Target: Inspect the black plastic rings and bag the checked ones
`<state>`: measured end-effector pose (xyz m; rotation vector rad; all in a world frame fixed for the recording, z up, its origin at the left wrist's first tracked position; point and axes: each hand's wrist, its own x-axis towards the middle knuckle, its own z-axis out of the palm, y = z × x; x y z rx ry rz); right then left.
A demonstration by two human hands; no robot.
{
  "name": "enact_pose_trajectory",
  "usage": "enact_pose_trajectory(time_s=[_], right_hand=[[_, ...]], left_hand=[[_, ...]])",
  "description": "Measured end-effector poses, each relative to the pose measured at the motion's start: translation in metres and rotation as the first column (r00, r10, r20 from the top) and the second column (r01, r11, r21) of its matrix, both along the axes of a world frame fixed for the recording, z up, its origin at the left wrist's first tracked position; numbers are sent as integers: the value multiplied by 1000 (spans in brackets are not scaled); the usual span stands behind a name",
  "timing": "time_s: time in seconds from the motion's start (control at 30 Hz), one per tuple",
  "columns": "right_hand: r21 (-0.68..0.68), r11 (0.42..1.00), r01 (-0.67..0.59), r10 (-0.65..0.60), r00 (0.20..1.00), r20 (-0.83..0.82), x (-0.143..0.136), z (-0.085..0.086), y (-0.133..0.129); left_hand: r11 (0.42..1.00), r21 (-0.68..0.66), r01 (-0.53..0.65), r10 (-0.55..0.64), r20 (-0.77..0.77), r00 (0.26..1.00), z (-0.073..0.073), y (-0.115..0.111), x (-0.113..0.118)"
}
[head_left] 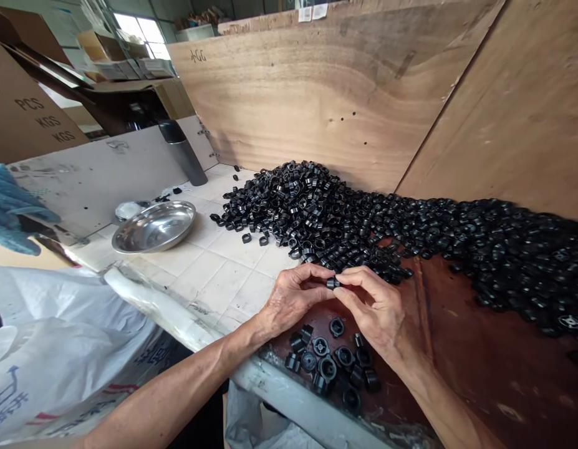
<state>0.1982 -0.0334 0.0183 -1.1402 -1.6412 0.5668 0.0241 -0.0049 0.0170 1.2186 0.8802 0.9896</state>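
Note:
Between the fingertips of both hands is a small black plastic round part [333,283], held just above the table. My left hand [295,290] pinches it from the left, and my right hand [375,305] pinches it from the other side. The fingers cover most of it, so I cannot tell if it is one piece or two joined. Below the hands, near the table's front edge, lies a loose group of black round caps [327,368], some with a cross-shaped inside showing. Behind the hands rises a large heap of black rings [302,206].
Another heap of black parts [517,262] runs along the right, against the wooden board [317,93]. At the left stand a steel bowl [155,227] and a dark bottle [183,153]. White sacks [59,355] hang beside the table's front edge [176,312].

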Motion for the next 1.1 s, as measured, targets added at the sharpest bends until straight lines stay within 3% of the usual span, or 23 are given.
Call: enact_pose_trajectory(time_s=[0.07,0.13,0.23,0.3,0.47,0.63,0.83,1.0,1.1], right_hand=[[-54,998,16,-17,999,-30,0,-2,-1],[-119,991,62,-67,997,-41,-1,-5,-2],[-175,975,137,-138,990,3,-3,-6,-4],[-198,968,153,-146,988,47,-4,-3,-6],[-245,968,47,-28,996,81,-3,5,-9],[-195,972,133,-92,974,204,-1,5,-7],[-230,972,54,-17,988,157,-2,9,-10],[-220,974,48,-41,998,38,-1,9,-8],[-269,959,88,-76,996,54,-1,8,-7]], left_hand=[[1000,18,-7,7,-4,1000,0,0,0],[992,128,-17,23,-44,999,-3,1,-1],[926,378,18,27,-114,993,-9,2,-3],[887,459,48,17,-138,990,-12,3,-3],[921,389,-34,83,-110,990,-13,3,-3],[938,344,-52,89,-91,992,-12,3,-3],[951,303,-70,104,-96,990,-10,4,-4],[950,306,-66,91,-67,994,-12,4,-3],[958,279,-58,73,-43,996,-11,3,-1]])
